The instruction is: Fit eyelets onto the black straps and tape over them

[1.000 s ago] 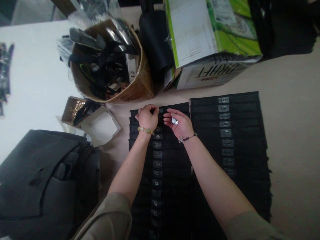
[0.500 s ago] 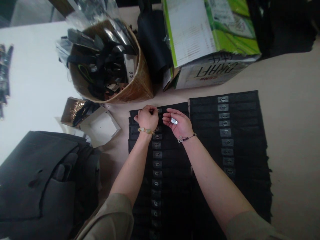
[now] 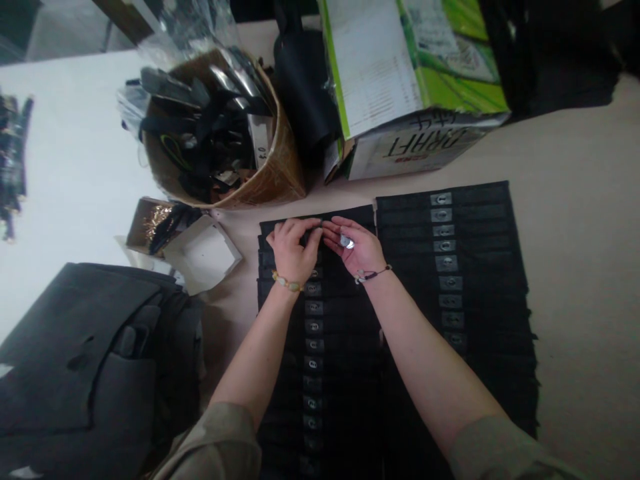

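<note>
Head view: right hand (image 3: 356, 245) cups shiny silvery pieces (image 3: 347, 242); left hand (image 3: 297, 247) nearly pinched, its contents I cannot tell.

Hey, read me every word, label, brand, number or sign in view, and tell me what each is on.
"DRAFT": upside down, on the green box.
Dark characters and red print near it: too blurred to read.
Pale label on the same box: too small to read.
Marks on the white piece in the bin: perhaps a "0", otherwise unclear.
Patches on the black cloth: marks too small to read.
</note>
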A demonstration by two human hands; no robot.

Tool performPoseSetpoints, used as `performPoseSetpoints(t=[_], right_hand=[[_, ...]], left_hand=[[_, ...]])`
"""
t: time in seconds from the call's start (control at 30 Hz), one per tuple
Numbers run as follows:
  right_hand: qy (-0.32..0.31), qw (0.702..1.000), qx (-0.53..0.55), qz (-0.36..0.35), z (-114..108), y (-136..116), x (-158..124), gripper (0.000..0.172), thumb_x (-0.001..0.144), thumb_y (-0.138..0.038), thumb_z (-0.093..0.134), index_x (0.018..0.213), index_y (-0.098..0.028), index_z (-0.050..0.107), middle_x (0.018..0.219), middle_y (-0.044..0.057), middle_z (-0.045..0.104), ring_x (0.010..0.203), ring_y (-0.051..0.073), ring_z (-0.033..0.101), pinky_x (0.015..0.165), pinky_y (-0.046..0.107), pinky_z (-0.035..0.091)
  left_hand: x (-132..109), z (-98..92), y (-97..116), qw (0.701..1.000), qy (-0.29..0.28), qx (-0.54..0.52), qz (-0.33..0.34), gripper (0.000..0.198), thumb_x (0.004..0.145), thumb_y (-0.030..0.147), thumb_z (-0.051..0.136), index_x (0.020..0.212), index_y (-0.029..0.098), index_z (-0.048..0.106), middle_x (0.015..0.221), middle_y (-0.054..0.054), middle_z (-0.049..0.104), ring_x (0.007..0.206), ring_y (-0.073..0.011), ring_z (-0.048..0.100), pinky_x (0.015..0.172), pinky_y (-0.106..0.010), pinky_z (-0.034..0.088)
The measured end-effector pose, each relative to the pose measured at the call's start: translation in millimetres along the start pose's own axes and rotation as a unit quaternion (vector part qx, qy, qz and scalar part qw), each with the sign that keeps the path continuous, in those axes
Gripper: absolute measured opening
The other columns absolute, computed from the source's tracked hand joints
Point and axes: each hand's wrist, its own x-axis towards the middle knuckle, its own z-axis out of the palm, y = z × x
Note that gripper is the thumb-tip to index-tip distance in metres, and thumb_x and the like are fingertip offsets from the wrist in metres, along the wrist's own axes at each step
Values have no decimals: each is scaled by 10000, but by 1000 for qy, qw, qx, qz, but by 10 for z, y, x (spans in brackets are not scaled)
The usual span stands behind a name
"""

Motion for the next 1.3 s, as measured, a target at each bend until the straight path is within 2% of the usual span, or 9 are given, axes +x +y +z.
performPoseSetpoints(t=[0.13,0.37,0.5,0.6,0.7,0.8,1.07,1.17,1.3], right_hand=[[-47,998,41,25,166,-14,-301,197,854,-51,527,960,-149,661,1007,80,762,923,148,724,772,240,590],[41,984,138,105,126,447,-1470,213,813,-51,598,973,-157,690,1113,92,743,1041,173,705,762,220,583],[113,976,132,128,-71,831,-2229,204,772,-101,695,958,-182,723,1097,75,748,1015,162,705,745,215,572],[143,979,67,127,-206,1045,-2768,189,716,-231,806,887,-177,746,951,61,765,856,149,712,692,219,560],[146,980,-35,129,-306,1192,-3253,318,617,-335,894,835,-151,754,813,45,746,743,139,686,744,270,563],[170,970,-112,136,-356,1308,-3625,392,536,-381,930,786,-143,744,751,29,723,690,135,668,729,293,559],[178,973,-90,118,-259,1617,-4083,398,529,-379,928,721,-146,668,685,7,689,606,107,639,619,247,562],[211,969,-65,107,-266,1668,-4145,301,607,-292,884,738,-150,653,736,39,717,605,116,650,604,258,578],[231,967,-39,99,-347,1659,-4229,147,694,-149,776,779,-148,656,650,19,678,517,92,600,530,223,555]], left_hand=[[-321,-247,137,989,-39,-29,143,175,910,328,613,987,252,751,999,-51,693,960,-189,572,872,-365,409],[-1258,-820,295,970,-122,-89,190,98,872,235,658,940,237,729,998,-42,710,953,-188,577,860,-361,437],[-2004,-1069,469,967,-167,-129,140,71,880,183,629,891,217,690,948,-36,705,928,-182,583,843,-349,444],[-2566,-1180,619,973,-146,-175,36,82,898,160,584,884,193,657,913,-45,684,904,-173,591,833,-336,456],[-3051,-1268,735,968,-120,-206,-82,89,900,179,581,841,187,648,860,-42,659,866,-169,592,796,-314,469],[-3417,-1363,810,951,-141,-237,-136,105,890,206,597,801,190,650,824,-31,648,833,-162,594,772,-296,470],[-3936,-1571,842,928,-149,-260,-222,209,936,312,504,796,183,590,767,-2,598,733,-132,561,695,-252,425],[-4025,-1653,680,937,-120,-236,-227,251,967,372,439,847,190,561,783,-1,591,734,-136,551,703,-255,416],[-4115,-1769,253,949,-101,-180,-237,289,988,411,347,897,202,524,811,-19,612,756,-163,573,730,-286,419]])
